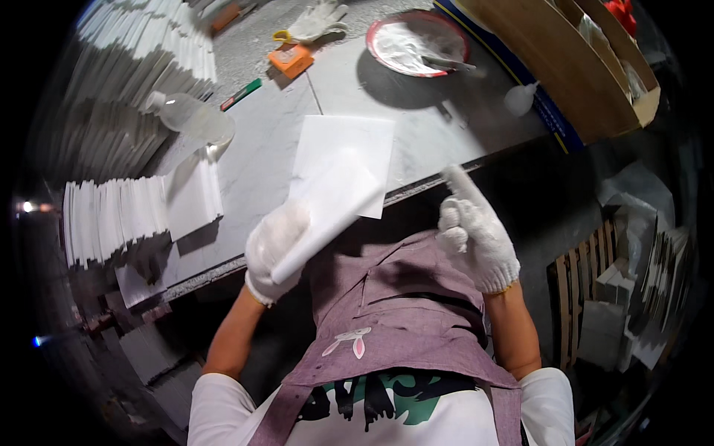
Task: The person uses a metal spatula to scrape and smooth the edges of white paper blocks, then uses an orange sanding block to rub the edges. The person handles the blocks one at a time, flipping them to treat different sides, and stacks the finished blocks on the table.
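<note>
My left hand (274, 245), in a white knit glove, is closed on the lower left edge of a white tile (335, 197). The tile is tilted at the table edge, and its near long side shows as a narrow band. Partly beneath it, another flat white tile (349, 137) lies on the table. My right hand (476, 238), also gloved, is apart from the tile, to its right and past the table's front edge. Its index finger is stretched out while the other fingers curl in; nothing shows in it.
On the left, a row of upright white tiles (115, 219) stands near a clear plastic bottle (190, 115). Further back are a green-cased tool (241, 95), an orange box (291, 59), a spare glove (316, 22) and a red-rimmed bowl (372, 41) of white powder. A cardboard box (565, 67) occupies the right.
</note>
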